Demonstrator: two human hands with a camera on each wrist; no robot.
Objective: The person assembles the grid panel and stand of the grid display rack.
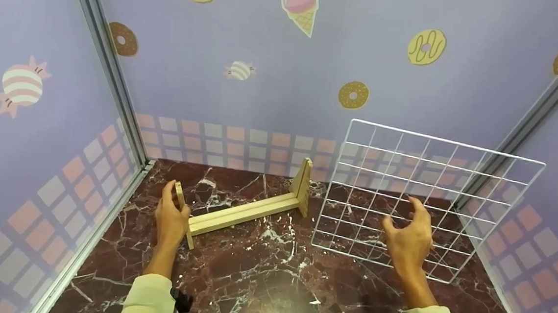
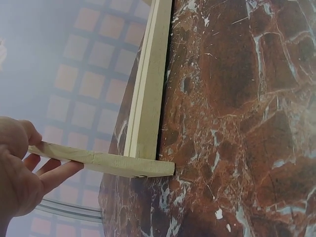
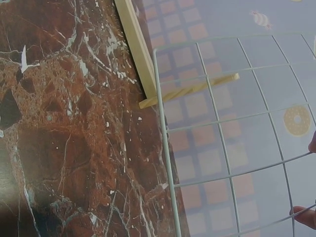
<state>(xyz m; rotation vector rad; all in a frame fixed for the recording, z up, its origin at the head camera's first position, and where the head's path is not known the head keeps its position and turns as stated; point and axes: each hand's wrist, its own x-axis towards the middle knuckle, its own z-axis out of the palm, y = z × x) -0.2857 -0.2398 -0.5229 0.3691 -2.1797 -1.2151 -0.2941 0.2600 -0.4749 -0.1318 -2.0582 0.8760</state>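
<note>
On the left, my left hand (image 1: 171, 220) grips the near upright end board of a pale wooden stand (image 1: 245, 214). In the left wrist view its fingers (image 2: 61, 175) lie against one side of the end board (image 2: 103, 160), near its upper end. A grooved bar joins this board to a second end board (image 1: 301, 187) farther right. My right hand (image 1: 408, 239) holds a white wire grid panel (image 1: 355, 191) that stands tilted over the floor. Its fingertips (image 3: 303, 216) show at the wires in the right wrist view; the rest of that hand is out of that frame.
The dark red marbled surface (image 1: 260, 283) carries scattered white flecks. A lilac back wall (image 1: 273, 102) with printed sweets and tile squares rises behind, with side walls left and right. Metal corner posts (image 1: 113, 66) stand where the walls meet.
</note>
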